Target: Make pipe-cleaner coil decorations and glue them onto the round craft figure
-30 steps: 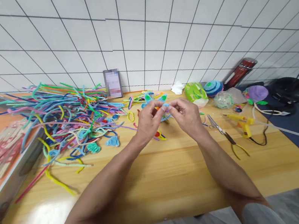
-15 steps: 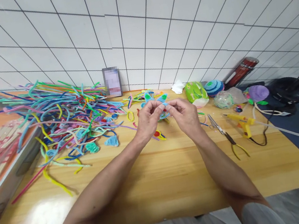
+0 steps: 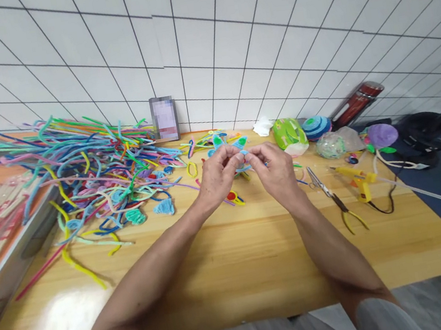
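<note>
My left hand [image 3: 217,175] and my right hand [image 3: 274,170] meet over the middle of the table, thumbs and forefingers pinched. Between their tips is a small piece of light blue pipe cleaner [image 3: 244,152]. Just behind the fingers shows a fuzzy blue piece with two green-centred, ear-like points [image 3: 241,142]; my hands cover most of it, and I cannot tell whether it is joined to the pinched piece. Below and between the wrists lies a small yellow and red item [image 3: 234,197]. A yellow pipe cleaner loop [image 3: 191,169] rests left of my left hand.
A big tangle of coloured pipe cleaners [image 3: 93,163] spreads on the left. Against the tiled wall leans a phone [image 3: 164,119]. On the right are a green packet [image 3: 289,135], scissors [image 3: 318,181], yellow-handled pliers [image 3: 347,210], a yellow glue gun [image 3: 359,182] and a purple flower [image 3: 382,135].
My fingertips have drawn slightly apart, showing more of the blue pipe cleaner between them. The right hand has shifted a little to the right. Objects on the table stay put.
</note>
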{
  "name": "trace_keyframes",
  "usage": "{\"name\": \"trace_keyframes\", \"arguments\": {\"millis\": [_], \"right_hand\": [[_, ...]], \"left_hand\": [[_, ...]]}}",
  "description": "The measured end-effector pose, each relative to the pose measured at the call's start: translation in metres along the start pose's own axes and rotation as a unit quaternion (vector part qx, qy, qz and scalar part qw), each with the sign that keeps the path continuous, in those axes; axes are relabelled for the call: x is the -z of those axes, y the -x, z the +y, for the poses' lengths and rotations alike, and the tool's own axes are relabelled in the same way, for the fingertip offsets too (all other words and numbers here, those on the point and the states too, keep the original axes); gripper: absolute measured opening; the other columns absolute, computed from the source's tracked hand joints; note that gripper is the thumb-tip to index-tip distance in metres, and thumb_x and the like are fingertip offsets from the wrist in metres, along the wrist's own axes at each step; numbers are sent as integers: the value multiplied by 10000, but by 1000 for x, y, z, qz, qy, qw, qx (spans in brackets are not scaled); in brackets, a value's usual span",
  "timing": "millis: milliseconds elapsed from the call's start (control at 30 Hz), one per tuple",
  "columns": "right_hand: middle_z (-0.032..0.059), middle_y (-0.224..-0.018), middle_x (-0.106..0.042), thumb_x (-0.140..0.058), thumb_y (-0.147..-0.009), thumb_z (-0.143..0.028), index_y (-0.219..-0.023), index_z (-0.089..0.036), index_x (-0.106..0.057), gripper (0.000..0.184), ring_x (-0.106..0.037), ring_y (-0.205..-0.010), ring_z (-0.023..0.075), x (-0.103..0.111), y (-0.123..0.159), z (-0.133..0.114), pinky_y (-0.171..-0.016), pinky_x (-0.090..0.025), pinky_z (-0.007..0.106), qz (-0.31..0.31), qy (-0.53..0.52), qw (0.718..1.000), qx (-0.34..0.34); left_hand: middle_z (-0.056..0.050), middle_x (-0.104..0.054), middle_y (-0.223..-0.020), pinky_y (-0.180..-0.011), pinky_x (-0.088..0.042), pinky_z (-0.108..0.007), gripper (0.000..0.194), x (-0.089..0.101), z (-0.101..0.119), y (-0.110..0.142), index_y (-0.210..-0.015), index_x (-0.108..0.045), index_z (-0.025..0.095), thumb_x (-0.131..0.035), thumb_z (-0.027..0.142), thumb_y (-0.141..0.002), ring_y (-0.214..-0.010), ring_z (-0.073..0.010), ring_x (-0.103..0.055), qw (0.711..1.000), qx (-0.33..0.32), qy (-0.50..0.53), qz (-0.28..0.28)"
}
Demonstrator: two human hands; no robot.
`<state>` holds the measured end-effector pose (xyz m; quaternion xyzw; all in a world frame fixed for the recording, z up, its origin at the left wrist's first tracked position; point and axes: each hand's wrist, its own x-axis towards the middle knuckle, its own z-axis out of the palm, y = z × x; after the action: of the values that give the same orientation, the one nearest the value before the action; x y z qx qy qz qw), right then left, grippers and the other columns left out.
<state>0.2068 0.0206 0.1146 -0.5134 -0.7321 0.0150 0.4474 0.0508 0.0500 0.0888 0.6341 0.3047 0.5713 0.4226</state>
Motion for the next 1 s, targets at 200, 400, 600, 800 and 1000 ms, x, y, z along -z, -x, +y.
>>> {"name": "trace_keyframes", "arguments": {"millis": [200,400,600,800,1000], "right_hand": [[16,-816,-693,-625,-968,-280,-870,-228,-670,120,-631,-733,178,-2,-1,5,-686,-486,315,-16,-43,998,-38],[40,-860,-703,-607,-977,-259,-875,-233,-667,122,-632,-801,197,5,-2,6,-765,-492,339,-34,24,999,32],[8,-809,-691,-631,-957,-305,-884,-233,-689,118,-616,-716,167,-1,-2,7,-676,-486,310,-37,-81,995,-53],[7,-781,-661,-625,-949,-276,-841,-225,-667,127,-597,-704,166,-2,-2,9,-669,-469,308,-31,-45,998,-39],[43,-850,-678,-582,-979,-238,-867,-232,-651,131,-615,-815,201,5,-1,6,-764,-478,340,-52,44,997,44]], "left_hand": [[16,-627,-739,-563,-414,-223,269,-6,-10,1,-915,-631,181,-681,445,-917,-594,-98,-516,995,62,77,-6],[-19,-699,-844,-746,-476,-267,109,8,4,-4,-924,-668,194,-630,293,-946,-761,-145,-611,988,-71,-128,-44],[-3,-655,-820,-675,-463,-246,200,1,-1,0,-922,-648,190,-617,385,-956,-712,-126,-573,1000,-5,-13,-9],[-4,-662,-820,-644,-446,-246,177,0,-6,-1,-922,-647,194,-643,370,-941,-650,-116,-536,1000,1,-20,-22],[-19,-679,-810,-725,-464,-278,150,15,5,-9,-855,-676,193,-653,316,-938,-730,-150,-581,982,-82,-162,-52]]}}
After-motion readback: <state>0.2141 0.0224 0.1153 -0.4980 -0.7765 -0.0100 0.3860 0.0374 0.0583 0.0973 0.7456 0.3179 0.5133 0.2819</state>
